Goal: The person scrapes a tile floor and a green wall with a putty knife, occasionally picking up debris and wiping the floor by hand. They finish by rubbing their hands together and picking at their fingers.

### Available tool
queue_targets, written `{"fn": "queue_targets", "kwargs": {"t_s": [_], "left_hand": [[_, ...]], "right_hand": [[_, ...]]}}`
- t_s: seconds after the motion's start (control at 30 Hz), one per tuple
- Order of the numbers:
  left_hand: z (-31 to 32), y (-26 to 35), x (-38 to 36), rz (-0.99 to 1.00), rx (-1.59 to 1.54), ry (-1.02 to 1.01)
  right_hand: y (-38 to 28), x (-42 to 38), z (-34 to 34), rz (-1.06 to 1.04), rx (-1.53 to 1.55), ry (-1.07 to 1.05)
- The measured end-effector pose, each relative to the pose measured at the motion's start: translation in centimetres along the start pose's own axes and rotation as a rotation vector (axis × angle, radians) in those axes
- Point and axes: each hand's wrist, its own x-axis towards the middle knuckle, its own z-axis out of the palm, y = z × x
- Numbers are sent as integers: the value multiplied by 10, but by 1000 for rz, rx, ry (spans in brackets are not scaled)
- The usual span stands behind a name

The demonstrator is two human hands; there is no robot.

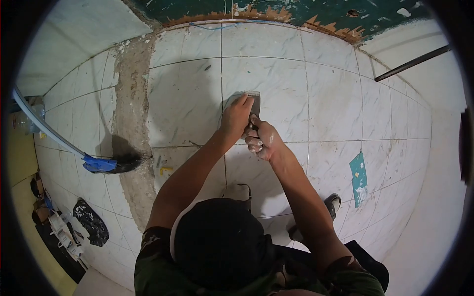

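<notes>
A putty knife points away from me over the white tiled floor, its blade edge coated with pale residue. My right hand is wrapped round its handle, with white dust on the fingers. Against the left side of the blade, my left hand presses its fingers near the edge, partly covering the metal. Both forearms reach forward, so the two hands nearly meet in the middle of the view.
A rough strip of bare cement runs through the tiles on the left. Beside it lie a blue-wrapped hose end and a small yellow piece. A torn green sheet lies at right. A black plastic bag rests lower left.
</notes>
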Motion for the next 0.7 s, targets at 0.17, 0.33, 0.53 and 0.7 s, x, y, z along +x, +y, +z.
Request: {"fn": "queue_targets", "kwargs": {"t_s": [0.17,0.33,0.53,0.7], "left_hand": [[25,7,-88,85,-17,196],[14,14,-129,33,-136,122],[20,-58,-4,14,-103,288],[-12,-47,31,-130,-38,134]], "right_hand": [[68,-36,2,68,-135,256],[107,-48,12,147,-104,315],[9,34,24,-98,-77,50],[-29,48,29,-50,-117,-36]]}}
